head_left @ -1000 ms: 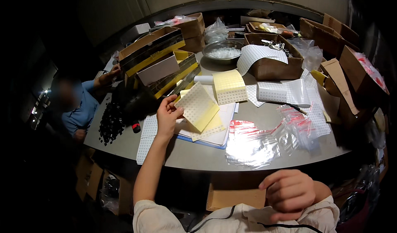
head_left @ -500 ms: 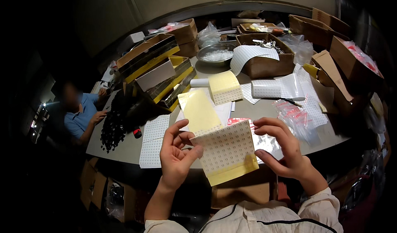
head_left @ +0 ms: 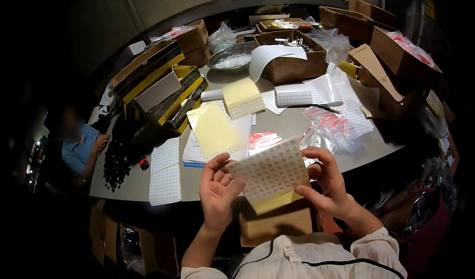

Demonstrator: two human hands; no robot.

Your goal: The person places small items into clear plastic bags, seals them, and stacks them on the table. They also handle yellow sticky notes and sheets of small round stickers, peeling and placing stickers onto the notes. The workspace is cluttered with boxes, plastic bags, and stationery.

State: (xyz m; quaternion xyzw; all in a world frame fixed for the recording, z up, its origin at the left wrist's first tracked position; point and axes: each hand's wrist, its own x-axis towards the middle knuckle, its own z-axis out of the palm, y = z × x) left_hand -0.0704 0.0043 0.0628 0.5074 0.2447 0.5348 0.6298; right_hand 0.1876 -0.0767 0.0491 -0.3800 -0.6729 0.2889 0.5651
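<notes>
A sheet of small printed stickers [head_left: 271, 172] with a yellow backing strip along its lower edge is held up, tilted, in front of me. My left hand [head_left: 216, 192] pinches its left edge, with the thumb in front and the other fingers curled. On the opposite edge, my right hand [head_left: 327, 182] has its thumb on the sheet's face and its fingers behind. Beyond the sheet lie a pale yellow backing sheet [head_left: 213, 128] and a curled yellow sticker sheet [head_left: 243, 98]. Under my hands is an open cardboard box [head_left: 277, 228].
White sticker sheets [head_left: 165, 172] lie at the left, near black small parts [head_left: 117, 152] and a co-worker in a blue shirt [head_left: 79, 152]. Red-striped plastic bags [head_left: 329, 128] lie right. Farther back stand a metal bowl [head_left: 230, 58] and a brown box of metal parts [head_left: 292, 71].
My right hand has come in from beside the sheet and taken its right edge. My left hand keeps its grip. The whole view has shifted, so the table appears farther left.
</notes>
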